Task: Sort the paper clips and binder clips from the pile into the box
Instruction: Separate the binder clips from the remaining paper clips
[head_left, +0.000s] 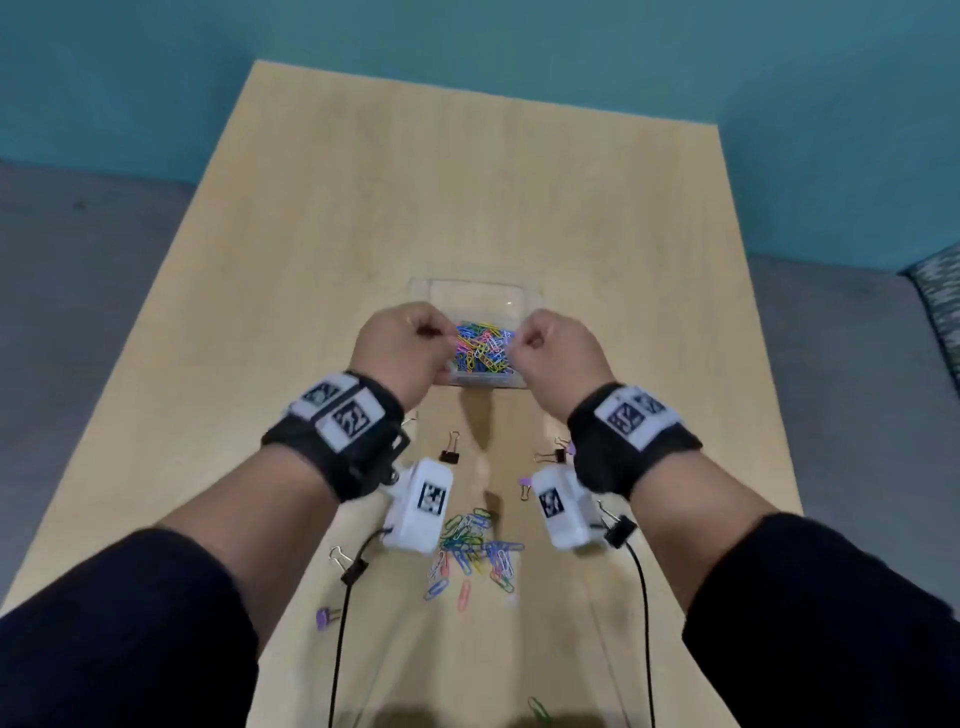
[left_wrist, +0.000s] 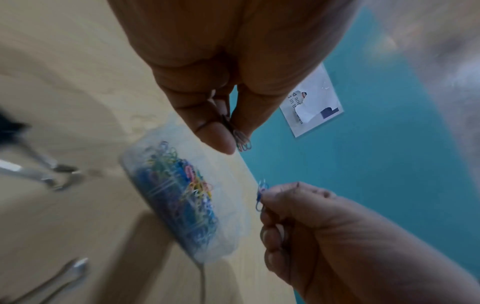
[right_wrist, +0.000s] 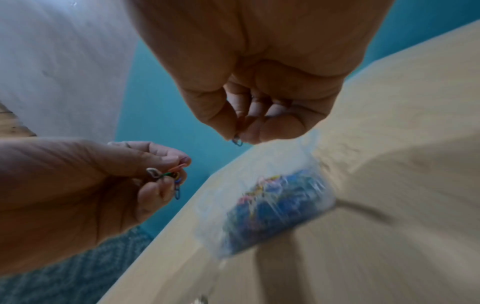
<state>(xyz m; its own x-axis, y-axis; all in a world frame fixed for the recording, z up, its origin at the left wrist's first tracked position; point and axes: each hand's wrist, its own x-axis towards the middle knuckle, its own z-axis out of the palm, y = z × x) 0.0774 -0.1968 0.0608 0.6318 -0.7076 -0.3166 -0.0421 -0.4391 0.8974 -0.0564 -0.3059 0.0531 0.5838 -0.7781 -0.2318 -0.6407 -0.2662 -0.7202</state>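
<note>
A clear plastic box (head_left: 475, 287) sits mid-table, and its near part is full of coloured paper clips (head_left: 483, 351). Both hands hover over it. My left hand (head_left: 440, 339) pinches a few paper clips (left_wrist: 242, 142) between thumb and fingers at the box's left side. My right hand (head_left: 520, 340) pinches a blue paper clip (right_wrist: 237, 142) at the right side. In the left wrist view the box (left_wrist: 221, 246) lies blurred below the left hand (left_wrist: 235, 139). A pile of loose paper clips (head_left: 472, 551) lies on the table between my forearms.
Binder clips lie scattered around the pile: black ones (head_left: 449, 453) (head_left: 553, 456) (head_left: 353, 564) and purple ones (head_left: 525, 488) (head_left: 327, 616). One green clip (head_left: 537, 709) lies at the near table edge. The wooden table (head_left: 467, 182) stretches beyond the box toward a teal wall.
</note>
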